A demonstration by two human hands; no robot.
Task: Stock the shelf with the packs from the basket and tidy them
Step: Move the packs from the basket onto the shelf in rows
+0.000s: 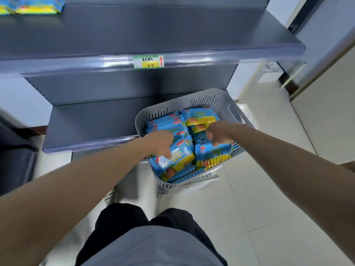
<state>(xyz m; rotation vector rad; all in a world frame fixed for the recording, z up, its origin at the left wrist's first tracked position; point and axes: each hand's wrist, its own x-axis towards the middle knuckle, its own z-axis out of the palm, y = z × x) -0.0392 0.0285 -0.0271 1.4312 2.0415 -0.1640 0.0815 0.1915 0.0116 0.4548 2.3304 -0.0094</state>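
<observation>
A grey slotted basket point(217, 97) stands on the floor before the shelving, filled with several blue and yellow packs. My left hand point(163, 144) reaches into its left side and grips a blue and yellow pack point(178, 160), thumb on the pack's face. My right hand point(219, 134) is over the right side and grips the top edge of another pack point(213, 154). On the top shelf at the far left lie two packs point(38, 5).
The grey shelf unit has a middle shelf point(134, 35) with a green price tag point(148, 62) on its front rail, and a low shelf point(92, 121) left of the basket. Pale floor tiles lie to the right. My legs are at the bottom.
</observation>
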